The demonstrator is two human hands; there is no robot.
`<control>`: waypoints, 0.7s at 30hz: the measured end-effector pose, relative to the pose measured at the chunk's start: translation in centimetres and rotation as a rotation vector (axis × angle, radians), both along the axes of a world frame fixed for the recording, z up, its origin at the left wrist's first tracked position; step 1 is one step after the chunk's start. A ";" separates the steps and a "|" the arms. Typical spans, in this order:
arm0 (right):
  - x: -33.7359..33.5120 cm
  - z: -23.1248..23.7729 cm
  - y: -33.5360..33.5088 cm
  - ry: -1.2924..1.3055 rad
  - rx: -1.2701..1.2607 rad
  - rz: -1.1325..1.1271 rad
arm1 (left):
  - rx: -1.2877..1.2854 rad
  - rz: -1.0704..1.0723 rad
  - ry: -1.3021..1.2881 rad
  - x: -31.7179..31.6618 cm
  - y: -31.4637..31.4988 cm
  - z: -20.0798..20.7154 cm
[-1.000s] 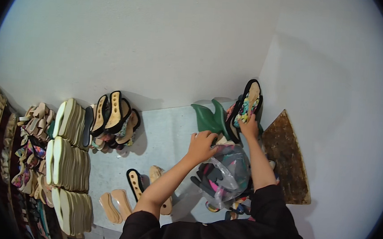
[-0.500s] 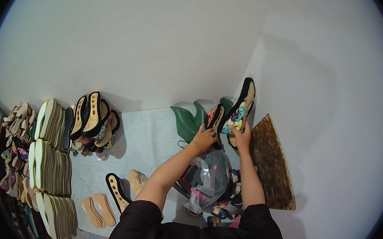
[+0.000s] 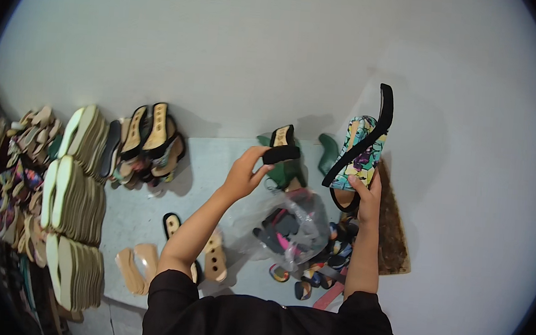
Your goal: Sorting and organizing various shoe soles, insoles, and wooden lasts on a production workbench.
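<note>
My left hand [image 3: 241, 173] pinches the near end of a black-edged wedge sole [image 3: 281, 155], seen nearly end-on above the green shoe lasts [image 3: 280, 173]. A pale insole with holes shows just beyond it; whether it belongs to the same piece I cannot tell. To the right, my right hand [image 3: 369, 193] is closed around a colourful patterned wedge sole [image 3: 361, 151] with black edging, held tilted in front of the wall corner. A second black-rimmed part shows under it, partly hidden.
A clear plastic bag [image 3: 311, 224] with dark pieces lies between my arms, beside several multicoloured pieces [image 3: 335, 245]. Stacked cream soles [image 3: 80, 200] and more wedge soles [image 3: 157, 137] stand left. Tan insoles [image 3: 131, 271] lie near my left arm. A brown board [image 3: 394, 234] leans right.
My hands have moved apart. The left has gone left and now lifts a black-edged piece; the right has moved right with the patterned wedge, which is turned differently. The view has shifted too.
</note>
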State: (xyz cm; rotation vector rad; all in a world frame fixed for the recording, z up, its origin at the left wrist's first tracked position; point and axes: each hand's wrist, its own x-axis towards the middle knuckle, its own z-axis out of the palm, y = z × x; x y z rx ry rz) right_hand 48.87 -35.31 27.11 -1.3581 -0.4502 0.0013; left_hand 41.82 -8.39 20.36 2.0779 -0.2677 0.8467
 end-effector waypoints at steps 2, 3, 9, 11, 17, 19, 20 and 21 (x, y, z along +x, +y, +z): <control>-2.7 0.0 1.8 0.043 -0.030 0.083 | -0.212 0.011 -0.036 -6.0 1.5 0.5; -3.7 -0.4 2.9 0.043 -0.072 0.148 | -0.140 0.053 -0.038 -8.8 2.4 0.5; -14.2 -3.6 11.5 0.174 -0.257 0.516 | 0.145 0.376 0.073 -25.9 5.6 -1.2; -17.6 -6.4 14.6 0.256 -0.305 0.664 | 0.191 0.432 0.131 -30.6 6.1 -3.2; -27.2 -11.4 22.3 0.566 -0.241 0.928 | 0.089 0.618 0.253 -40.0 8.8 -8.9; -29.0 -13.2 24.1 0.528 -0.282 0.936 | 0.025 0.628 0.273 -42.1 9.4 -9.7; -29.4 -15.0 25.0 0.443 -0.316 0.903 | -0.035 0.624 0.277 -42.6 9.8 -10.1; -30.0 -16.2 25.9 0.357 -0.349 0.876 | -0.019 0.618 0.253 -43.2 10.3 -11.3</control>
